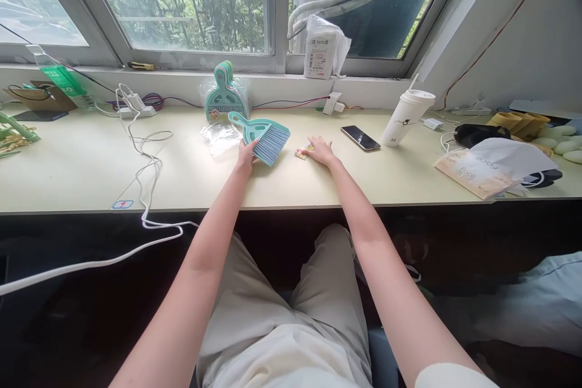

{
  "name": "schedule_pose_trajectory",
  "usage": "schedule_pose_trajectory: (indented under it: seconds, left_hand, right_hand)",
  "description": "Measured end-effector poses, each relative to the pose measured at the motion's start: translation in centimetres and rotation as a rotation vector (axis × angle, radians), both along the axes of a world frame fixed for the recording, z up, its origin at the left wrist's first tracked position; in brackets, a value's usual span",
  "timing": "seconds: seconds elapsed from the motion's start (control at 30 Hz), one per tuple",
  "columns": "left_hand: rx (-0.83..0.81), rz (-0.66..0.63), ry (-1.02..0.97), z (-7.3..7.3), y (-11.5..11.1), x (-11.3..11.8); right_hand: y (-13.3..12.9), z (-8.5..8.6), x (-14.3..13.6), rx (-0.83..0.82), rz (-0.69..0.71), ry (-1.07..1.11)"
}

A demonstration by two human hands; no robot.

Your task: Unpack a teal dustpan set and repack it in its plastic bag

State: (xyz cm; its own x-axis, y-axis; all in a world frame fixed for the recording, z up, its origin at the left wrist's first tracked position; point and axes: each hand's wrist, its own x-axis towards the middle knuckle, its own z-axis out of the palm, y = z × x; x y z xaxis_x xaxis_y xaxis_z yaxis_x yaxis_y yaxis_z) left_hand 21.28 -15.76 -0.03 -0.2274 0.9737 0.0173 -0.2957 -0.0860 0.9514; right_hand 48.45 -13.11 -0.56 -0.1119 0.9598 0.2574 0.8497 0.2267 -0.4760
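Head view: a teal dustpan [249, 128] is held tilted at the desk [386, 185], its near edge pinched by the left hand [247, 154], with the handle pointed away. It is judged light, stiff and slightly slick — best gripped by handle or rim, as the brush bristles [273, 144] would give. A small printed packet [301, 154] is partly covered by the right hand [321, 150], fingers spread — whether it is gripped cannot be told.

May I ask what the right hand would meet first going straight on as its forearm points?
The right hand, at a small packet, would probably meet the thin cables by the wall, though depth is unclear.
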Motion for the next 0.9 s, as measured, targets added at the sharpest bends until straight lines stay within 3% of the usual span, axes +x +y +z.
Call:
schedule_pose_trajectory:
  seconds: [0.1, 0.2, 0.37, 0.47, 0.57, 0.63, 0.73, 0.9]
  left_hand:
    - [-0.032, 0.013, 0.003, 0.1, -0.3, -0.2]
    - [-0.042, -0.006, 0.005, 0.3, -0.5, -0.1]
    - [-0.087, -0.047, -0.048, 0.5, -1.0, 0.2]
    - [-0.06, -0.053, -0.075, 0.7, -1.2, 0.3]
    - [-0.008, -0.033, -0.099, 0.9, -1.5, 0.2]
    - [0.026, -0.021, -0.107, 0.9, -1.8, -0.1]
    - [0.06, -0.008, -0.102, 1.0, -2.0, -0.5]
    - [0.085, -0.002, -0.062, 1.0, -2.0, -0.4]
  right_hand:
    - [0.0, -0.1, 0.1, -0.057, 0.013, 0.022]
    - [0.8, 0.9, -0.1, -0.064, 0.008, 0.225]
    - [1.4, 4.5, -3.3, 0.209, 0.116, 0.665]
    - [-0.1, 5.1, -7.6, 0.289, 0.211, 0.44]
    - [-2.2, 3.8, -11.8, 0.164, 0.281, 0.077]
    - [-3.2, 2.9, -13.6, 0.095, 0.279, -0.041]
    - [-3.7, 2.4, -14.2, 0.078, 0.274, -0.102]
    - [-3.7, 2.4, -12.8, 0.018, 0.252, -0.086]
